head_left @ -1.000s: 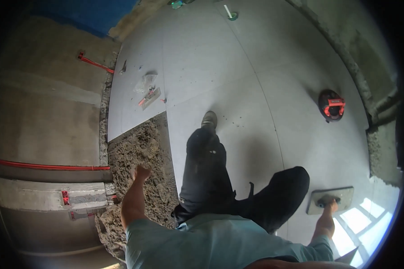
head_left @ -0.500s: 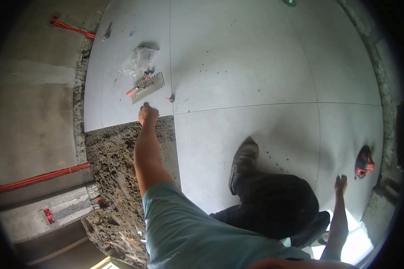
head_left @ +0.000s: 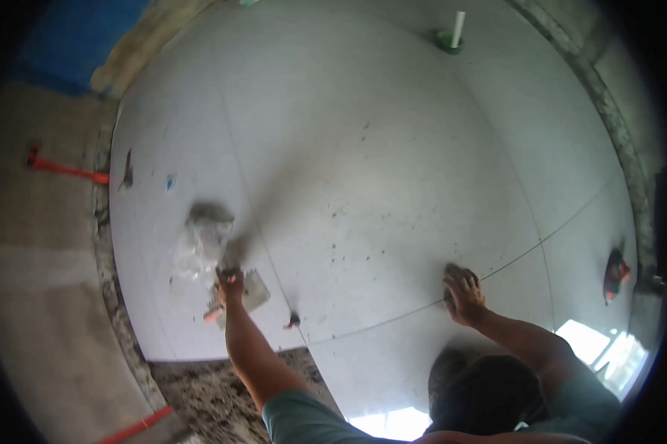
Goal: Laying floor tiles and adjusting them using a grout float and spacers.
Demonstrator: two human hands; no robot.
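Observation:
My left hand (head_left: 230, 288) reaches over the notched trowel (head_left: 252, 294), its fingers curled together at small dark pieces beside a clear plastic bag (head_left: 200, 244). What the fingers hold is too small to make out. The trowel lies on the large grey floor tiles (head_left: 333, 170), partly hidden by the hand, its orange-red handle (head_left: 213, 315) showing on the left. My right hand (head_left: 464, 296) presses on the tile close to a joint, fingers spread, palm down. A small red and black piece (head_left: 293, 320) stands at the tile joint, right of my left forearm.
Rough mortar bed (head_left: 208, 392) shows beyond the tile edge at lower left. On the far right sits a red and black suction cup (head_left: 616, 275). A green round base with a white stick (head_left: 458, 29) stands at the back. Red conduit (head_left: 71, 172) runs along the left wall.
My view has shifted forward. The left hand has moved from in front of the trowel to the pieces beside the bag. My right hand has come from the right side to lean on the tile.

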